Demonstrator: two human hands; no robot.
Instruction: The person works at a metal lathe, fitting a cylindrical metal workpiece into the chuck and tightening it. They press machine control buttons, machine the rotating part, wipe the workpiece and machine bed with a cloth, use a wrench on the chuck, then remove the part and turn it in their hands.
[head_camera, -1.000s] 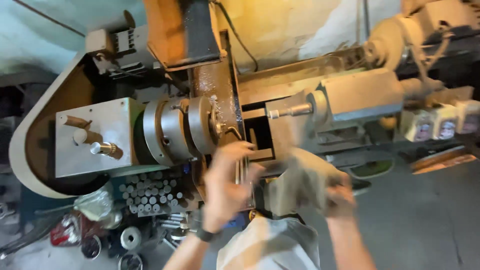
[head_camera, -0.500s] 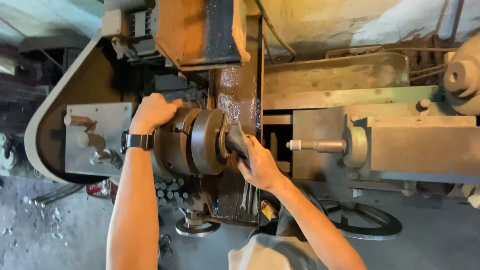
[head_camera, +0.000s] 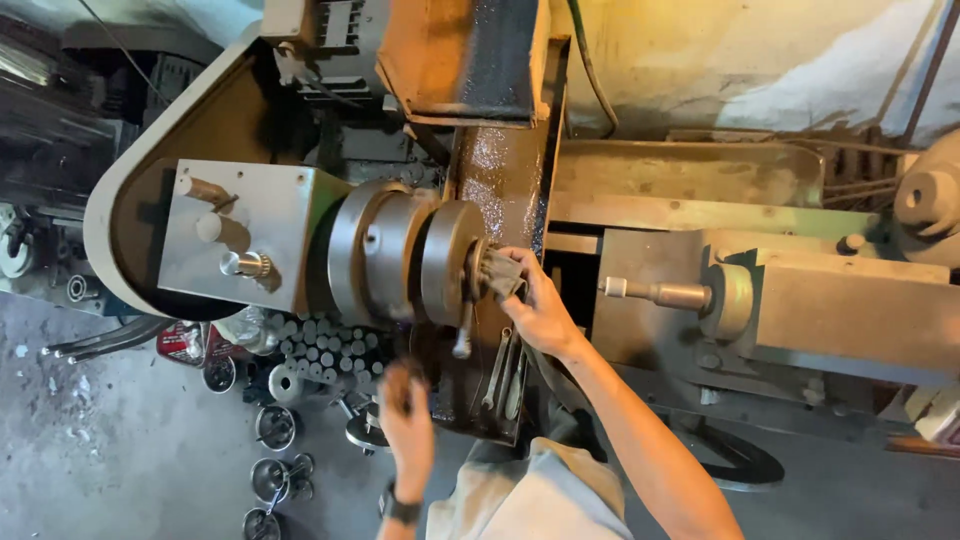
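Note:
I look down on a lathe. Its round steel chuck (head_camera: 445, 262) sits left of centre. My right hand (head_camera: 535, 310) reaches to the chuck's face and grips a small grey ribbed workpiece (head_camera: 497, 272) held there. A chuck key (head_camera: 462, 338) hangs from the chuck's rim just below. My left hand (head_camera: 405, 425), with a dark wristwatch (head_camera: 400, 508), is low and blurred, away from the machine, its fingers curled; whether it holds anything is unclear.
The grey headstock box (head_camera: 255, 235) with knobs stands left of the chuck. The tailstock spindle (head_camera: 655, 293) points at the chuck from the right. Wrenches (head_camera: 500, 372) lie on the carriage. Short metal rods (head_camera: 320, 340) and round parts sit on the floor below.
My left hand has left the top of the chuck and dropped down toward my body. My right hand stays at the chuck's face. The camera has shifted slightly.

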